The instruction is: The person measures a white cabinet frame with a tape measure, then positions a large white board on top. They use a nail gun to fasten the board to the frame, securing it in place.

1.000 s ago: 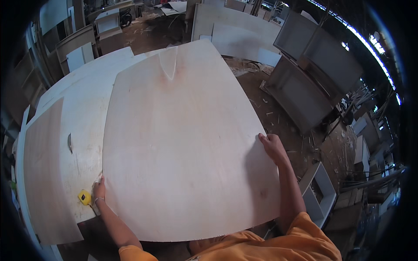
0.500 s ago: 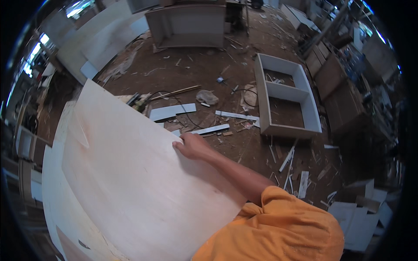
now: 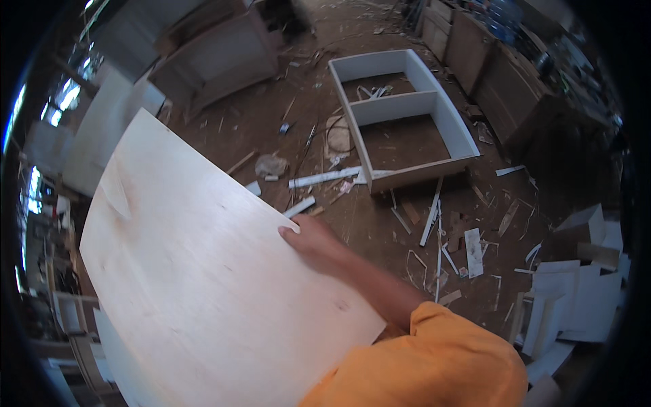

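Note:
A large pale plywood sheet (image 3: 224, 285) fills the lower left of the head view, tilted up in front of me. My right hand (image 3: 313, 239) grips its right-hand edge, thumb on the near face and the other fingers tucked behind the sheet. An orange sleeve (image 3: 434, 359) covers my upper right arm. A small split or lifted flake (image 3: 116, 197) marks the sheet near its upper left. My left hand does not show.
A white open frame with one divider (image 3: 397, 102) lies on the dirt floor ahead. Wood strips and offcuts (image 3: 475, 252) litter the ground. White panel pieces (image 3: 576, 298) are heaped at right. A cabinet carcass (image 3: 217, 64) stands at back left; wooden boxes (image 3: 468, 41) line the right.
The view has turned to the right, so the frame and cabinet appear farther left. The plywood sheet has swung along with my right hand, which keeps its hold on the edge.

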A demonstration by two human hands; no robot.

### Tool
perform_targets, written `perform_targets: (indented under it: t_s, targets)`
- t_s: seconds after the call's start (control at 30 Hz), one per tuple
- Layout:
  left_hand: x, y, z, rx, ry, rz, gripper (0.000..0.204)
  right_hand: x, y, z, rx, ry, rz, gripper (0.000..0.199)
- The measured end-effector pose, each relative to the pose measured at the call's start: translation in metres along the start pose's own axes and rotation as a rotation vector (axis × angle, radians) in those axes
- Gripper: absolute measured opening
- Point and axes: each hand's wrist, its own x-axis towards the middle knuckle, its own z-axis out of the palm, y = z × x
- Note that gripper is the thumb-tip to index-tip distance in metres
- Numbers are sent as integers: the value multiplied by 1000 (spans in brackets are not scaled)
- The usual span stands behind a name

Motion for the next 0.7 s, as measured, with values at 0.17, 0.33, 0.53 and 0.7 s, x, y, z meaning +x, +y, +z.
perform_targets:
  t_s: [0.17, 0.33, 0.53, 0.7]
  targets:
    - [-52, 105, 28, -123, -109, 73, 69, -15, 48, -117, 168, 267, 55, 51]
    - [-76, 189, 84, -275, -261, 123, 70, -5, 80, -228, 149, 361, 124, 51]
    - [-127, 336, 278, 260, -315, 359, 70, 52, 176, -356, -16, 583, 330, 53]
    - [-194, 445, 434, 243, -428, 444, 76, 99, 211, -467, -42, 672, 487, 52]
